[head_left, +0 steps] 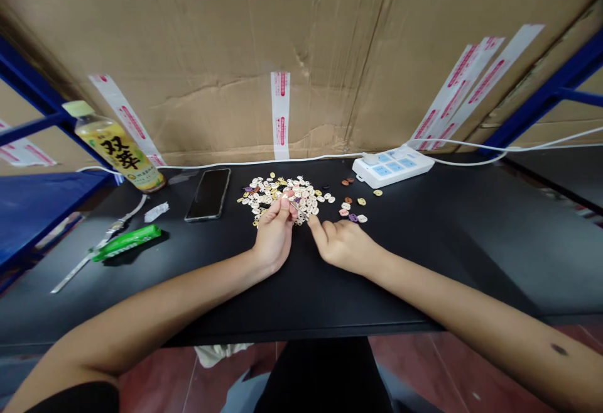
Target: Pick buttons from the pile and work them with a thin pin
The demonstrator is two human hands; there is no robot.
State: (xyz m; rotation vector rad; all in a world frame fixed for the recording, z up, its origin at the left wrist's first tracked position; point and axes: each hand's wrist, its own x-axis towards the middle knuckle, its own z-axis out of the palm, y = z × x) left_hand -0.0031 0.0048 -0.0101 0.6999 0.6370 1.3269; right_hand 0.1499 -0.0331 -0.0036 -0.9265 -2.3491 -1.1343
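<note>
A pile of small, flat, button-like pieces (308,196) lies in the middle of the black table, mostly cream, with some yellow, purple and brown. Over its front edge, my left hand (276,231) is closed in a pinch. What sits between its fingertips is too small and covered to name. My right hand (346,244) is closed just to the right, gripping a thin metal rod-like tool (300,210). The tool's far end reaches the left fingertips. Its exact kind is unclear. Several loose pieces (353,217) lie beyond my right hand.
A phone (209,194) lies left of the pile. Farther left are a drink bottle (117,149), a green packet (126,242), a wristwatch (114,227) and a paper scrap (156,212). A white power strip (393,166) and its cable sit along the cardboard wall (211,55).
</note>
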